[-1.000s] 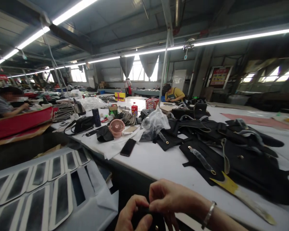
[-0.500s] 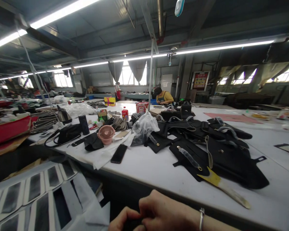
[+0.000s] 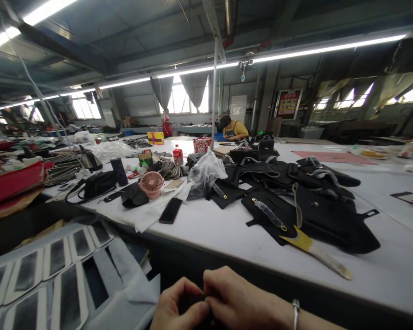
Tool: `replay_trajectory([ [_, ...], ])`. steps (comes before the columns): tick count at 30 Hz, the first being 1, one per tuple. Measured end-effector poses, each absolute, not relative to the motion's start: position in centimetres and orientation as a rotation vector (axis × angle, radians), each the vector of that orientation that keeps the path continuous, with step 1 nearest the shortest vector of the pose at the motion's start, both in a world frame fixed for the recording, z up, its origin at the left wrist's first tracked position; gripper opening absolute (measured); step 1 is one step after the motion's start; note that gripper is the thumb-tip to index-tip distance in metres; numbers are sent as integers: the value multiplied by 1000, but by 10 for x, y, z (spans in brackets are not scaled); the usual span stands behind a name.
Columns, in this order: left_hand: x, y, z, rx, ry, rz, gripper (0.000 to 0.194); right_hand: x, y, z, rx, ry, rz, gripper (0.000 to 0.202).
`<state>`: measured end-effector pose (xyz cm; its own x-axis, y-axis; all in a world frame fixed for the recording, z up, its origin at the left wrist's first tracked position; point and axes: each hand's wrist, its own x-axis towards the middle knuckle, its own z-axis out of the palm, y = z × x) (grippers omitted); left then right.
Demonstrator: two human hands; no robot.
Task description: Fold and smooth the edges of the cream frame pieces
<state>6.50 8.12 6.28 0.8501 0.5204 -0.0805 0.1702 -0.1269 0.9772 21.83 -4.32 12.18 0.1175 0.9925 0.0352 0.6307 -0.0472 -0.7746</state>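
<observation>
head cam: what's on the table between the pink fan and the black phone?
Only white sheeting spread over the table lies between the pink fan and the black phone, in the head view.

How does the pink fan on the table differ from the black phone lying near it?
The pink fan is round and stands upright, its grille facing the camera; the black phone is a flat rectangle lying face up. The fan sits farther back among clutter; the phone lies nearer the table edge. Both rest on the white tabletop, untouched by either hand.
</observation>
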Motion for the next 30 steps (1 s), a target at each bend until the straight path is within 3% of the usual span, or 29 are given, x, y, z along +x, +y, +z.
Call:
replay_trajectory([
  [7,67,87,74,1710,488,255,28,215,-42,105,-1575,-1080,1029,8],
  [14,69,73,86,1704,585,303,21,208,-48,90,-1640,-1162,797,6],
  [20,59,85,81,1606,653,444,21,192,-51,44,-1456,-684,884,48],
  [30,23,101,68,1314,680,567,23,131,-73,-84,-1713,-547,721,70],
])
